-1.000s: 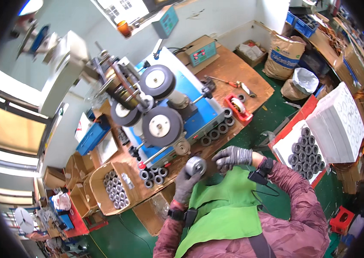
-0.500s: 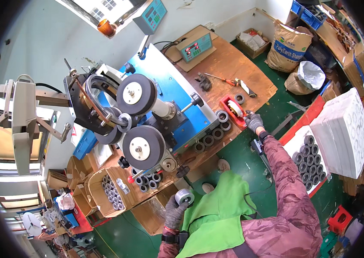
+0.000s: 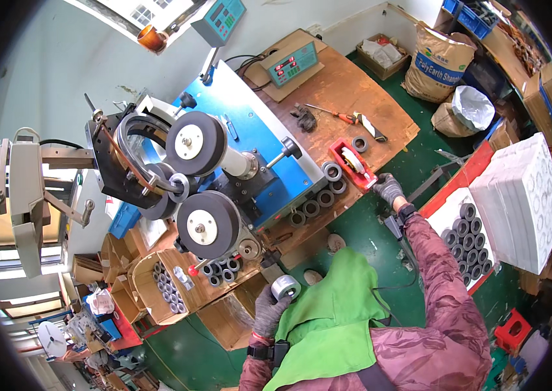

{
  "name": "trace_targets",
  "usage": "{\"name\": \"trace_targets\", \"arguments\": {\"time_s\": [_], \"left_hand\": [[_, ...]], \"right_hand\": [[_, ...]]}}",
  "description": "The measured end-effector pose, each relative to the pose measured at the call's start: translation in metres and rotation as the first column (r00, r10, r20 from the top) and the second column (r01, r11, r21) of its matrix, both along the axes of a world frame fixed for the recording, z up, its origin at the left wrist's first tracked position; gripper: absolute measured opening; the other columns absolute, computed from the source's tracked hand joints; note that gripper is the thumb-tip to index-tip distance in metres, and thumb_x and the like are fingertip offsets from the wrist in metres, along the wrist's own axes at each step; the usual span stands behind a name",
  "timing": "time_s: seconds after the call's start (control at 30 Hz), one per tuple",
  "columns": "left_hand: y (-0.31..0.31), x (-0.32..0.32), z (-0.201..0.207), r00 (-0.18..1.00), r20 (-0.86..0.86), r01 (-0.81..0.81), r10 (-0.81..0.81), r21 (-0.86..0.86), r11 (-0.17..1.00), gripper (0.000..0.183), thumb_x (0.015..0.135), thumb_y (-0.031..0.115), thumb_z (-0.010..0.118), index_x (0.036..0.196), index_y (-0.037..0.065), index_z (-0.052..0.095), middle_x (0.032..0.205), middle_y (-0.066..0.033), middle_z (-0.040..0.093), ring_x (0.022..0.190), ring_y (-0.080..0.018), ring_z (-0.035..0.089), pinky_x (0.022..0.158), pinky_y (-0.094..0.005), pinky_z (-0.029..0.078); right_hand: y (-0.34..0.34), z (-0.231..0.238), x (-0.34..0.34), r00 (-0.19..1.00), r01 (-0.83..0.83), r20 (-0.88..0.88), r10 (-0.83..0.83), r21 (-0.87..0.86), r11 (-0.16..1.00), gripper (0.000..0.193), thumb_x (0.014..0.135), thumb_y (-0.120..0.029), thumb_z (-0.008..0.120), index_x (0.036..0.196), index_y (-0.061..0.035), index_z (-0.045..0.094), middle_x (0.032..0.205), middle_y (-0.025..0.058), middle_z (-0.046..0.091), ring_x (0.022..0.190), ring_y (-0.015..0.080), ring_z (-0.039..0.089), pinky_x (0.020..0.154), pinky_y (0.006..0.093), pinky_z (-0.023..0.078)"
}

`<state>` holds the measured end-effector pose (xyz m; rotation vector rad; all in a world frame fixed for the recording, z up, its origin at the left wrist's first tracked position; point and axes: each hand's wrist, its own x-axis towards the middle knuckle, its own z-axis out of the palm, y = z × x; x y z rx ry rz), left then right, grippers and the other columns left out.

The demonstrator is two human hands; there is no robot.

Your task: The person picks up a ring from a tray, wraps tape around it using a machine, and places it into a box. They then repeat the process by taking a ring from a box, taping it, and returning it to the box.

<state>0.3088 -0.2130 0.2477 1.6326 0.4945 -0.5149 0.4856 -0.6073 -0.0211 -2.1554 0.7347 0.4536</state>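
My left hand [image 3: 268, 314], in a grey glove, is closed around a silver-grey ring-shaped coil [image 3: 285, 287], held in front of the green apron [image 3: 334, 313]. My right hand [image 3: 390, 189], gloved too, has its fingers bent together at the near end of a red tape dispenser [image 3: 352, 165]. Whatever those fingers pinch is too small to make out. A pale roll of tape sits in the dispenser, at the wooden table's [image 3: 380, 107] front edge. Beside it, a row of dark rings [image 3: 311, 208] lies along the blue machine's base.
A blue winding machine [image 3: 250, 143] with black rollers [image 3: 205, 225] takes up the left of the table. A screwdriver [image 3: 334, 113] and a utility knife [image 3: 373, 129] lie behind the dispenser. Cartons of rings [image 3: 170, 290] stand left; more rings [image 3: 466, 244] sit on a white tray at right.
My left hand has raised the coil slightly and tilted it. My right hand has shifted a little back along the dispenser's near end. The whole view has moved slightly.
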Motion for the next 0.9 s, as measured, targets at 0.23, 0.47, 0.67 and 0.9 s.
{"name": "trace_targets", "arguments": {"time_s": [0.23,0.47,0.67,0.9], "left_hand": [[-0.007,0.005,-0.002,1.0,0.01,0.028,-0.028,-0.029,0.999,0.041,0.07,0.008,0.066,0.106,-0.004,0.05,0.096,-0.0098,0.058,0.086,-0.0156,0.055,0.077,-0.0277,0.046],[-0.008,0.009,-0.001,0.999,-0.051,0.007,-0.008,-0.029,1.0,0.04,0.071,0.008,0.066,0.105,-0.004,0.051,0.096,-0.0099,0.058,0.085,-0.0156,0.056,0.077,-0.027,0.046],[-0.006,0.002,-0.007,0.997,0.023,0.073,-0.074,0.035,0.997,0.04,0.071,0.011,0.065,0.105,-0.003,0.052,0.093,-0.0085,0.059,0.084,-0.015,0.056,0.077,-0.0276,0.046],[-0.013,0.027,-0.015,0.936,0.253,0.208,-0.246,0.165,0.964,0.042,0.066,0.004,0.062,0.106,0.004,0.051,0.101,-0.0082,0.056,0.09,-0.0145,0.054,0.077,-0.0277,0.044]], "right_hand": [[-0.005,-0.026,0.002,0.995,0.085,0.037,-0.091,0.141,0.986,0.051,0.072,-0.028,0.066,0.11,0.0023,0.048,0.084,0.0141,0.06,0.074,0.0207,0.057,0.065,0.0298,0.045],[-0.01,-0.013,-0.009,0.987,-0.096,0.148,0.068,0.189,0.977,0.063,0.067,-0.028,0.07,0.118,-0.0036,0.042,0.083,0.0164,0.06,0.077,0.0265,0.059,0.071,0.0326,0.047],[0.01,0.001,-0.041,0.991,0.023,-0.114,-0.075,-0.405,0.914,0.043,0.069,-0.016,0.06,0.11,-0.0099,0.047,0.105,0.0213,0.054,0.099,0.0363,0.052,0.086,0.0384,0.042],[0.043,0.054,-0.063,0.916,-0.379,-0.026,0.4,0.264,0.887,0.035,0.063,-0.018,0.073,0.088,-0.0005,0.055,0.076,0.0089,0.059,0.069,0.0155,0.057,0.066,0.0285,0.048]]}}
